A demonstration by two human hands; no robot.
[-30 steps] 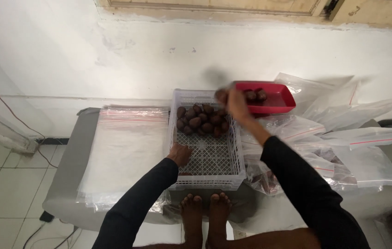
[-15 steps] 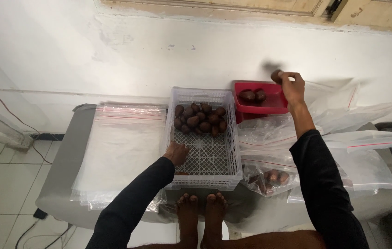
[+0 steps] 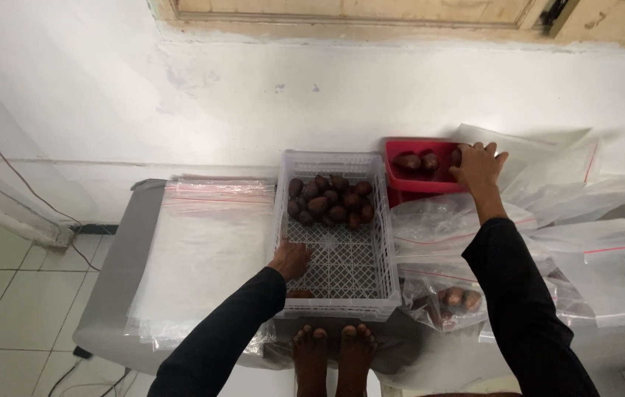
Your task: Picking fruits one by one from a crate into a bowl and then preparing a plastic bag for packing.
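**Brown fruit set at the red tray while the crate is steadied**

The right hand (image 3: 478,165) is stretched to the red tray (image 3: 417,184) at about one o'clock from the white lattice crate (image 3: 336,234). Its fingers are spread and curled over a dark brown fruit (image 3: 457,156) at the tray's right edge; whether the fruit is gripped or merely touched cannot be told. Two similar fruits (image 3: 417,162) lie inside the tray, just beside that hand.

The left hand (image 3: 290,259) is laid on the crate's near-left wall, at about eight o'clock of the crate, fingers loosely bent over the rim, apparently so that the crate is kept from sliding while the other arm is extended.

The remaining fruit is heaped at the crate's far end, toward twelve o'clock; the pieces are small, oval, dark brown and dull-skinned. The near half of the lattice floor is bare.

A stack of clear zip bags (image 3: 206,246) is spread flat at nine o'clock, within the left arm's reach. At four o'clock a filled bag (image 3: 450,300) holding several fruits is seen among loose bags.
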